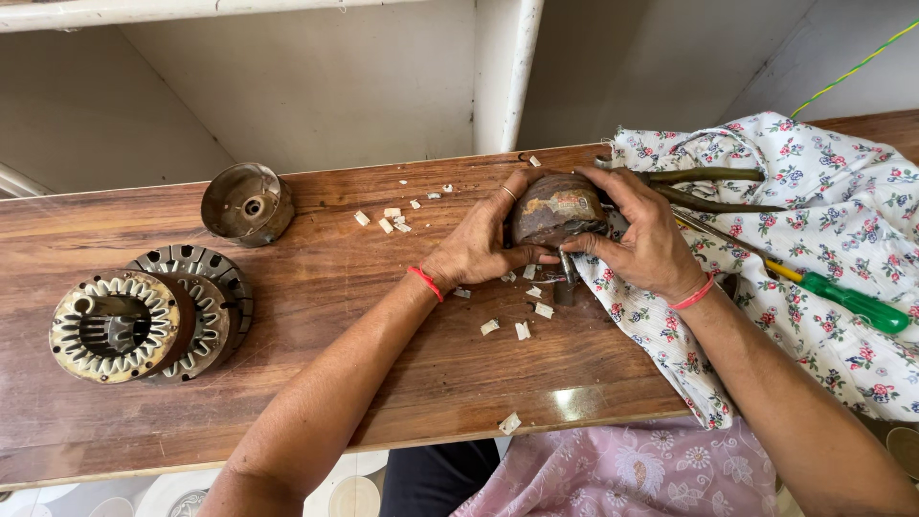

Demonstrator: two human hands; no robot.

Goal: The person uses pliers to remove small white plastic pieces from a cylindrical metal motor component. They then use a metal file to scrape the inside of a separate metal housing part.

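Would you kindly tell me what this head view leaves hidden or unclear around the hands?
- Rusty round motor part: its sides are covered by the left hand and right hand.
- Small metal piece below it: too small to identify.
- Pliers: jaws hidden behind the right hand.
- Floral cloth: cut off by the right edge.

No packages, no labels, no signs, no screens anywhere in the head view
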